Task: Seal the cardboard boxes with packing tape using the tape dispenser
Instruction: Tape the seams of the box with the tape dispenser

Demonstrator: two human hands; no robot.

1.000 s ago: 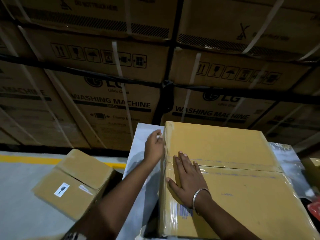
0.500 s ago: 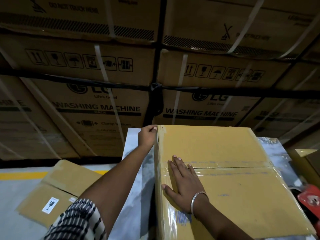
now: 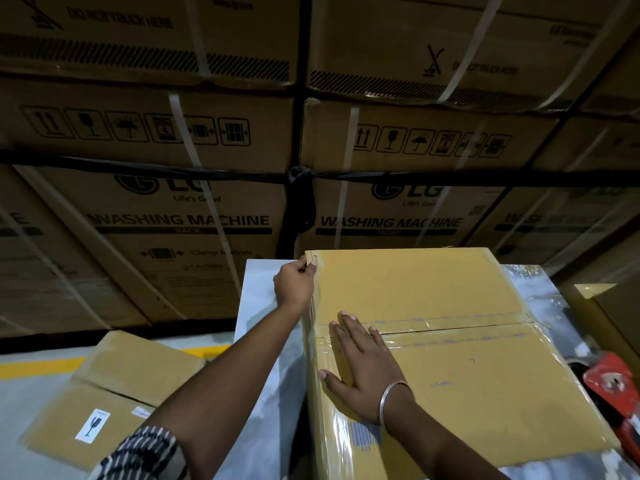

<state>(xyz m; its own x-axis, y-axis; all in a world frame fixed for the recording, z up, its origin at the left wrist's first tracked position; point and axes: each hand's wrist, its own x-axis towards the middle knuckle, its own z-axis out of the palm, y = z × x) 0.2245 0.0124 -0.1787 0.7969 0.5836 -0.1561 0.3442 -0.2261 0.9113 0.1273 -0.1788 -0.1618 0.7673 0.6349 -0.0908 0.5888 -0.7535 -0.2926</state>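
A single head-worn camera looks forward and down from close above the yellow cardboard box (image 3: 450, 341) on the worktop (image 3: 263, 341). Its wide lens bends the stacked washing machine cartons (image 3: 180, 220) behind, which stand near, and the dim right edge is hard to read.

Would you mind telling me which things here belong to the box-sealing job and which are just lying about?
Job:
- yellow box, taped along its centre seam
- left hand, pinching its far left corner
- right hand, flat on top
- red tape dispenser, at the right edge

Lying about:
- smaller box with glass sticker
- washing machine cartons
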